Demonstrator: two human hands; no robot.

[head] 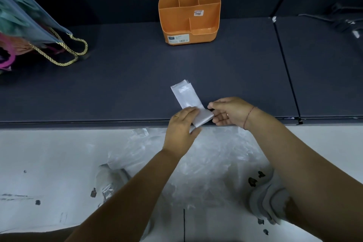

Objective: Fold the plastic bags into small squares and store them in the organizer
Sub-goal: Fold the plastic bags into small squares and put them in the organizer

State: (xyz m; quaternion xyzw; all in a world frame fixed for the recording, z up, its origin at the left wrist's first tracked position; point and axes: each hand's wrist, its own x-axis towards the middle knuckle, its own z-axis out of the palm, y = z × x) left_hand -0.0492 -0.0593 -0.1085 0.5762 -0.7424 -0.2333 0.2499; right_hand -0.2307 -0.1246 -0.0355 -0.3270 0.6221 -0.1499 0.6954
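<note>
Loose plastic bags (206, 163) heaped on the floor beneath my forearms, waiting. Folded strip (185, 95) lies on the table (117, 88) at its near edge, well apart from the orange organizer (188, 15). Left hand (179, 128): fingers straight, together, pressing the strip; thumb possibly tucked under, hard to tell. Right hand (228, 113): fingers pinching the strip's near end. Best, I judge: hold the crease with my left, bring the end over squarely, edges matched, air smoothed out.
</note>
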